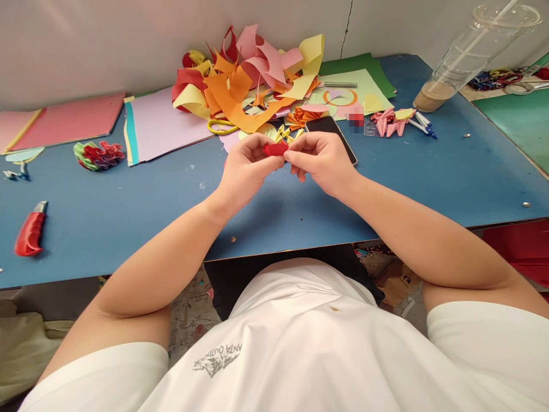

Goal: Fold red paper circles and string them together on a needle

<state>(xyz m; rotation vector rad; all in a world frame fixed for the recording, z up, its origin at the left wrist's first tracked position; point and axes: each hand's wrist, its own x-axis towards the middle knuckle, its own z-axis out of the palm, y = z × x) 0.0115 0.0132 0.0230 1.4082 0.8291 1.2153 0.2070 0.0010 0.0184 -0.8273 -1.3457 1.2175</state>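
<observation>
Between my two hands is a small piece of red paper, pinched at its edges above the blue table. My left hand grips its left side with thumb and fingers. On the right side, my right hand pinches it with thumb and forefinger; the other fingers curl below. How the paper is folded is partly hidden by my fingers. Just beyond lie small yellow folded paper pieces and an orange folded paper bunch. A dark phone lies partly behind my right hand.
Cut paper scraps heap against the wall, with yellow-handled scissors by them. A red utility knife lies left, near a ruffled paper flower. Pens, pink folded pieces and a tall drink cup occupy the right.
</observation>
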